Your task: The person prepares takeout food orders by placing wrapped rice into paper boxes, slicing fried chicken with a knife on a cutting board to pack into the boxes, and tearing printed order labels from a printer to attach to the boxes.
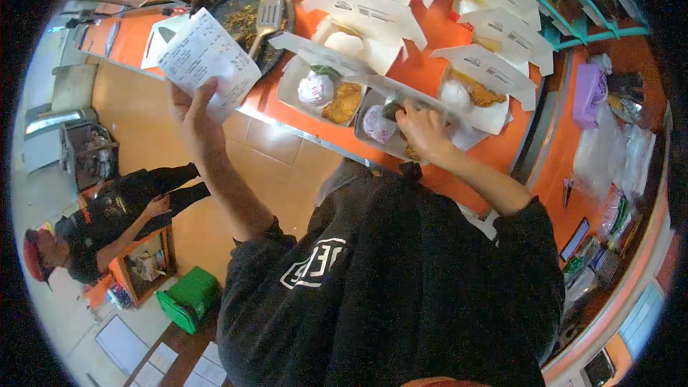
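Note:
A printed paper slip (208, 57) is held up by my left hand (197, 111), its thumb on the front. My right hand (423, 129) reaches into an open white box (401, 145), fingers pressed together around something dark green near a white wrapped ball (378, 123). Just left stands another open box (290, 86) with a wrapped ball (315, 89), a fried piece (342, 103) and something green at its back. To the right, a further box (494, 118) has a white ball (456, 93) and a fried piece (485, 95).
More open boxes (358, 7) stand behind on the orange counter (308, 3). A black pan (279, 57) with a slotted turner (269, 18) lies left of them. Teal racks (588, 36) edge the back right. A person (107, 222) in dark clothes is at the left, near a green bin (190, 299).

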Tool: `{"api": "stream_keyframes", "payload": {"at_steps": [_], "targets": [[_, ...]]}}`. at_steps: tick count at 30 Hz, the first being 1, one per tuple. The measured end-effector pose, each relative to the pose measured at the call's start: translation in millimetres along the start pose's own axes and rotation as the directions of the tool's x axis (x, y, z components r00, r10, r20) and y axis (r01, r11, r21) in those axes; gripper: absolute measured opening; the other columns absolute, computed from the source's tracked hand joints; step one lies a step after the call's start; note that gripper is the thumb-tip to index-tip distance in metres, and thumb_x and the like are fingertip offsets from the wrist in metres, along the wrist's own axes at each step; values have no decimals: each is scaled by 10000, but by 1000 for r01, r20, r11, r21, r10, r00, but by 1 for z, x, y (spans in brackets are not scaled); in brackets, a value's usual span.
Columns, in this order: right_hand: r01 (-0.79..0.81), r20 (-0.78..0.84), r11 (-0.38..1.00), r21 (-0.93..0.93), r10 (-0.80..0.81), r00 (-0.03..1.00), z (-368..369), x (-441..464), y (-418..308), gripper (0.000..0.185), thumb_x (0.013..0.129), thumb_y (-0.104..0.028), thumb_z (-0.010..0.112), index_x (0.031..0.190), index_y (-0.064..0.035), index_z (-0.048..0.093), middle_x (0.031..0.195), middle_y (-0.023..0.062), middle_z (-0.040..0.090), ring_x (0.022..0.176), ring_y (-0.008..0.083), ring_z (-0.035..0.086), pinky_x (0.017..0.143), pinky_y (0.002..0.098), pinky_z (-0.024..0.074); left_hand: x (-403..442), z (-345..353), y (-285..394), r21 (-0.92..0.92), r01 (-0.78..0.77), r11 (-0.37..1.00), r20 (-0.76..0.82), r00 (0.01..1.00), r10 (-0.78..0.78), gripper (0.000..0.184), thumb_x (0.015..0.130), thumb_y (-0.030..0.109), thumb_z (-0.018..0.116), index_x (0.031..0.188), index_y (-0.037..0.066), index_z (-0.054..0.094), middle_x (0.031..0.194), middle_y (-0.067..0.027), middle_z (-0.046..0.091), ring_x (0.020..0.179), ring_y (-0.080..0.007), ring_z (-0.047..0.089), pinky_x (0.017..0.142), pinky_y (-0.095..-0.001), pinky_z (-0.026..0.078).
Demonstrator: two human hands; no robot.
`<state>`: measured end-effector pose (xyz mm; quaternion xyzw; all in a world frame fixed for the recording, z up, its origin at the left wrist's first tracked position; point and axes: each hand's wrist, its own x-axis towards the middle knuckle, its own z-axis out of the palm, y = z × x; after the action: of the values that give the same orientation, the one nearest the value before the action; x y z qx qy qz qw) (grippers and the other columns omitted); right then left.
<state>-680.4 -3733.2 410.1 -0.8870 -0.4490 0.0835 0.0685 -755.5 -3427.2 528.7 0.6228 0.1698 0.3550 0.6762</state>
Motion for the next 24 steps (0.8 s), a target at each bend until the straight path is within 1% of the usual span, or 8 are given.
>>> {"api": "stream_keyframes", "payload": {"at_steps": [8,14,16,17,18,20,22,24], "targets": [[203,-269,979,27,-188,944,-6,121,-68,115,614,-82,591,693,-26,528,768,123,540,649,263,600,525,371,478,-14,-73,-9,43,78,996,-88,993,-74,505,683,0,564,1168,3,424,1099,-98,519,999,-214,500,864,-323,390],[221,-478,975,-9,-199,855,42,190,-78,220,710,-170,597,857,-32,509,807,144,534,672,277,576,613,401,472,-28,-77,-19,-73,208,975,77,976,-202,550,677,-54,543,1198,3,378,1107,-102,512,1002,-199,502,870,-313,385],[169,-363,975,143,-107,926,1,158,-77,344,742,-219,605,1014,-29,512,882,118,564,776,239,583,696,372,477,-36,-62,-25,-77,326,942,178,934,-308,575,667,-80,536,1208,2,361,1095,-100,518,999,-199,508,864,-308,399],[83,-157,571,817,82,984,-20,135,-74,414,740,-228,613,1072,-24,474,915,115,567,820,224,578,701,348,476,-39,-48,-26,-62,364,929,307,893,-329,581,669,-86,534,1214,2,353,1090,-95,516,1004,-193,504,867,-305,399],[-98,114,-184,978,82,990,-36,112,-72,486,739,-238,621,1130,-18,436,948,112,570,863,210,573,706,323,474,-46,-31,-26,-41,403,914,435,831,-347,587,671,-92,531,1219,1,344,1085,-91,513,1009,-187,500,870,-302,399],[231,-210,-26,973,323,923,-52,72,-70,685,699,-164,677,1260,-40,305,1074,115,530,928,194,545,754,298,470,-65,12,-36,-73,404,912,680,689,-251,577,697,-62,542,1229,5,331,1065,-79,505,996,-170,498,859,-291,398],[268,-321,178,947,571,756,-79,27,-59,730,654,-51,687,1270,-53,295,1108,121,506,968,205,527,785,309,471,-82,52,-52,-52,183,982,826,560,-60,580,721,-25,557,1244,8,308,1052,-68,494,972,-150,498,849,-279,397],[339,-402,240,909,718,568,-108,-22,-52,753,623,47,677,1270,-60,308,1142,127,485,1013,214,505,830,324,461,-103,84,-49,-108,521,847,900,413,-139,671,723,31,596,1291,52,239,1087,-65,483,962,-164,479,848,-280,371]]}}
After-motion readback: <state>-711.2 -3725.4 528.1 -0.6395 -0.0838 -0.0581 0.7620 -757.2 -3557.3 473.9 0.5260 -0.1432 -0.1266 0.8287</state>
